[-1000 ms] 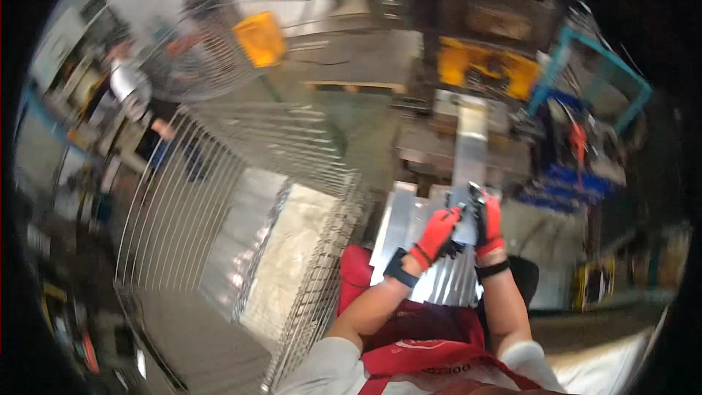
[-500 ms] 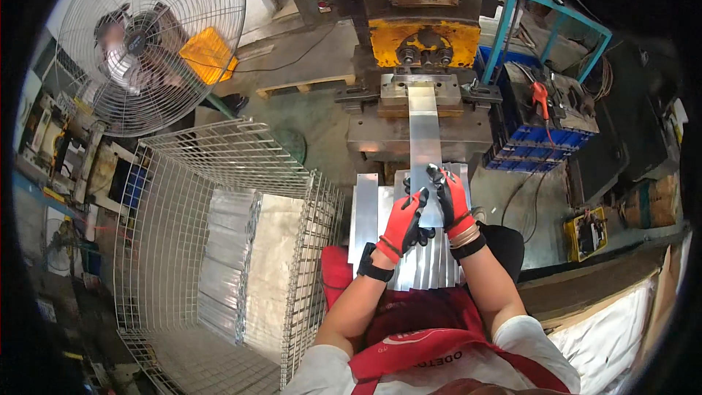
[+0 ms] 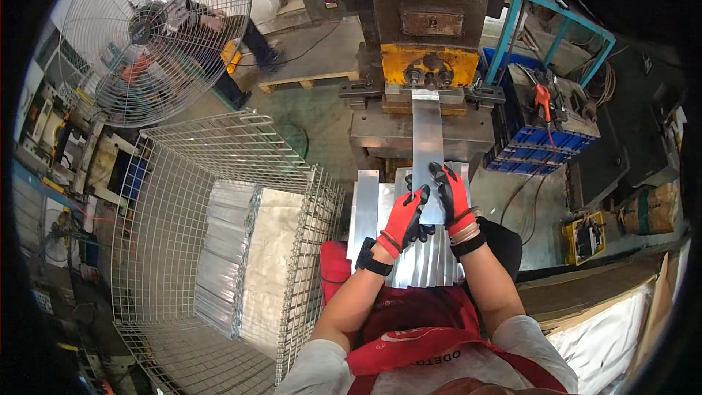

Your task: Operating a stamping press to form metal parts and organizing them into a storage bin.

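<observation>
A long shiny metal strip (image 3: 427, 139) lies from my lap into the mouth of a press machine (image 3: 428, 66) ahead. Both hands wear red and black gloves. My left hand (image 3: 404, 221) grips the near end of the strip from the left. My right hand (image 3: 451, 194) grips the same end from the right. Under the strip lies a stack of similar metal strips (image 3: 365, 212), fanned across a surface by my lap.
A wire mesh cage (image 3: 219, 234) with stacked metal strips stands to my left. A large floor fan (image 3: 150, 33) stands at far left, with a person (image 3: 212, 29) behind it. Blue crates (image 3: 541, 146) with tools sit right of the press. A wooden pallet (image 3: 307, 80) lies beyond.
The view has swung from the cage to the press. Both hands have pushed the strip forward toward the press opening.
</observation>
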Demonstrator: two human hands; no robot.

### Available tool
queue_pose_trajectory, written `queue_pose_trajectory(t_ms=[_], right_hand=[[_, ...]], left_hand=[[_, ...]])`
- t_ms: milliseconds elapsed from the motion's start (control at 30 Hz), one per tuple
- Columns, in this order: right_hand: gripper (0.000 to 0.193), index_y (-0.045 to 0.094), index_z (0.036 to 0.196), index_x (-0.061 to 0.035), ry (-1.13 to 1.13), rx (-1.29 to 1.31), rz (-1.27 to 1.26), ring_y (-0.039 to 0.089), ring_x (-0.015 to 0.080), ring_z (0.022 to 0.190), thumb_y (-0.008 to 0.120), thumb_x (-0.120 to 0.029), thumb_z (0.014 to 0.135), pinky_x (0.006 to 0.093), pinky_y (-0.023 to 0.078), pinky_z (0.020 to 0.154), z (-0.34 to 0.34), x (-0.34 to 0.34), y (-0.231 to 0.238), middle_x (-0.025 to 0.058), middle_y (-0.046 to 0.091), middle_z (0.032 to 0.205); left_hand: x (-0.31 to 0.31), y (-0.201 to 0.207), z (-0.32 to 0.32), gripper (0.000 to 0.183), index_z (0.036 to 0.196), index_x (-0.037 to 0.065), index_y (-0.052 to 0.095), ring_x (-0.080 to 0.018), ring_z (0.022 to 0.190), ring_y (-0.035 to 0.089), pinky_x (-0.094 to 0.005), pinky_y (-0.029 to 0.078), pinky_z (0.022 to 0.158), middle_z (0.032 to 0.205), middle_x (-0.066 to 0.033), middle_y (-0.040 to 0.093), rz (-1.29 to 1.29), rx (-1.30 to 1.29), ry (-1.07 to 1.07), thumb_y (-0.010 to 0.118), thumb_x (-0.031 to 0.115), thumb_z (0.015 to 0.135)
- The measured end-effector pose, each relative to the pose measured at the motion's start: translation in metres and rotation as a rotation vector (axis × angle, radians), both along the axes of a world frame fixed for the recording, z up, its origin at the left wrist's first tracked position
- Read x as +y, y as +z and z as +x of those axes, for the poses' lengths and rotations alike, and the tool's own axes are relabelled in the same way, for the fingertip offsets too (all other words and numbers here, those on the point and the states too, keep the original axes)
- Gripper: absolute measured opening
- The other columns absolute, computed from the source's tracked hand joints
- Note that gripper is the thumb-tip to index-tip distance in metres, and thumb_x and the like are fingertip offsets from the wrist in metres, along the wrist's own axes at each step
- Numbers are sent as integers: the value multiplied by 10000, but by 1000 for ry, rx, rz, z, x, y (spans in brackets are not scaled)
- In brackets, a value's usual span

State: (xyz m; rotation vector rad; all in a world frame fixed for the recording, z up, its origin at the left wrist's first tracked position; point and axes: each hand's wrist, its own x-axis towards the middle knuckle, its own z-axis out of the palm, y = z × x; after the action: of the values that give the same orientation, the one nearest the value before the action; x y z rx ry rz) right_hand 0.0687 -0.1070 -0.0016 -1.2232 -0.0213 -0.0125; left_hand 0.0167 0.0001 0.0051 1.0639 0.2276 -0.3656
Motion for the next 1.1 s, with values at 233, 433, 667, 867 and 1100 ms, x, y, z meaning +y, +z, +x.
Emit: queue_pose_trajectory(t_ms=[233, 433, 667, 867, 1100], right_hand=[[153, 575, 775, -98, 171, 144, 48, 456, 30, 703, 540, -242, 814, 204, 371, 644, 8, -12, -18, -72, 484, 700], [183, 578, 794, -70, 129, 50, 37, 463, 42, 693, 524, -241, 827, 219, 385, 630, 2, -9, 2, -47, 486, 722], [180, 582, 884, -34, 135, 52, 173, 477, 55, 687, 505, -191, 843, 223, 391, 619, -6, -5, 10, -28, 512, 761], [291, 523, 1027, -17, 215, 247, -111, 471, 47, 774, 553, -219, 820, 206, 388, 671, -18, -11, -3, -18, 531, 844], [660, 397, 1202, -47, -257, -810, -1300, 316, 326, 1168, 654, -315, 655, 491, 192, 966, -56, -44, 82, 138, 387, 1234]], left_hand=[[3, -17, 4, 329, 821, 74, 492, -149, 399, 525, -236, 368, 305, 628, -42, 507, 34, -65, -3, 465, 402, 840], [3, 4, 1, 274, 871, 71, 514, -92, 494, 515, -234, 419, 366, 687, 3, 486, -65, -104, -43, 452, 338, 862], [2, -15, 5, 285, 948, 77, 512, -97, 549, 526, -225, 435, 401, 714, -2, 526, -103, -184, -15, 431, 338, 870], [12, -24, -25, 301, 993, 54, 494, -149, 551, 568, -220, 431, 407, 777, -51, 559, -240, -193, -105, 491, 317, 846], [63, 41, -69, 243, 884, 76, 545, -224, 607, 568, -325, 436, 550, 680, -104, 569, 883, -320, -357, 567, 287, 766]])
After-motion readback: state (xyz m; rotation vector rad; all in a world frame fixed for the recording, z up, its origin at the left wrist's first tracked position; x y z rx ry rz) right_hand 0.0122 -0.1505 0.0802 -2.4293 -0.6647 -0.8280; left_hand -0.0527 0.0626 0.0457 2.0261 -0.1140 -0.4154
